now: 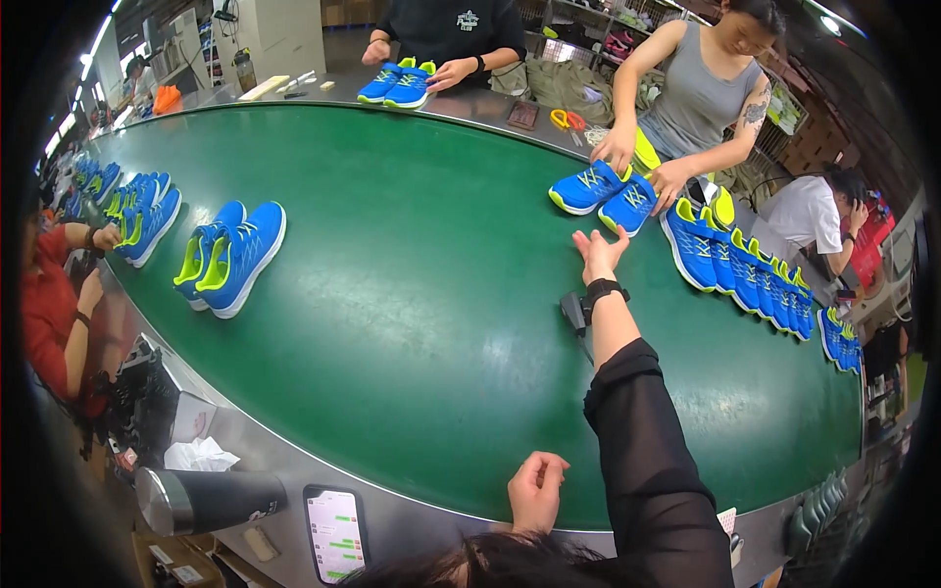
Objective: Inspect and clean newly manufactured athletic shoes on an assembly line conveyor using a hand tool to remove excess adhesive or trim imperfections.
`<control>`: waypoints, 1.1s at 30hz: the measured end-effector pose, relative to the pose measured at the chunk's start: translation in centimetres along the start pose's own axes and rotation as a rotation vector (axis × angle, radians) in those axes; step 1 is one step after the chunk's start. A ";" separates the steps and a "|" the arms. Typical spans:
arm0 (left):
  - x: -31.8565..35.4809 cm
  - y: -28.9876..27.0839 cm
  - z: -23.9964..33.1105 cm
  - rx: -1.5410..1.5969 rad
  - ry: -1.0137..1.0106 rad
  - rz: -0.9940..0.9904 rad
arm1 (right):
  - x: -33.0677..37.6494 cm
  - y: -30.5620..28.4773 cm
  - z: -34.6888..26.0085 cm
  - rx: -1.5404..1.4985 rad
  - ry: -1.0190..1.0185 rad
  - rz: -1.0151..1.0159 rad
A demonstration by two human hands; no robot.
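Right hand: arm stretched toward 2 o'clock, fingers spread, grasping nothing — just beside the sneakers there, contact unclear.
Left hand: loosely curled at 5 o'clock, by the near rim; cannot tell whether it grips anything.
Blue sneakers: two in a co-worker's hands at 2, two held at 11, two standing at 9.
Conveyor belt: green, open across its middle.

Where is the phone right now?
In the head view, the phone is at the lower left, on the metal border beside the green surface, between the dark bottle and your left hand.
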State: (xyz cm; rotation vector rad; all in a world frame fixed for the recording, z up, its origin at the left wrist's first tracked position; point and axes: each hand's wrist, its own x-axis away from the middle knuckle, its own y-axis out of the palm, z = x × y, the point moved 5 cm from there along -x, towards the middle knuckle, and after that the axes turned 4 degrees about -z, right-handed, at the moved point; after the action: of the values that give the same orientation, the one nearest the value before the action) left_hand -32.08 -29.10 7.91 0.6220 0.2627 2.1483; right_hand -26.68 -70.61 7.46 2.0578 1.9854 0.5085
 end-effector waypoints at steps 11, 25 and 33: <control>1.0 0.8 1.1 -0.213 0.080 0.017 | -2.1 3.2 -1.7 0.001 0.009 0.058; 0.8 1.2 1.3 -0.468 0.254 0.002 | -1.3 5.1 -1.7 0.300 0.113 0.258; 1.5 1.1 2.1 -0.525 0.281 -0.009 | -5.1 0.4 -1.1 0.164 0.155 0.027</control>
State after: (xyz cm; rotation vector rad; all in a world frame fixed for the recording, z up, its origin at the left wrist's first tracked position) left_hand -32.54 -28.61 10.65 0.0183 -0.1502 2.1686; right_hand -26.84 -75.76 8.20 2.2061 2.1547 0.5422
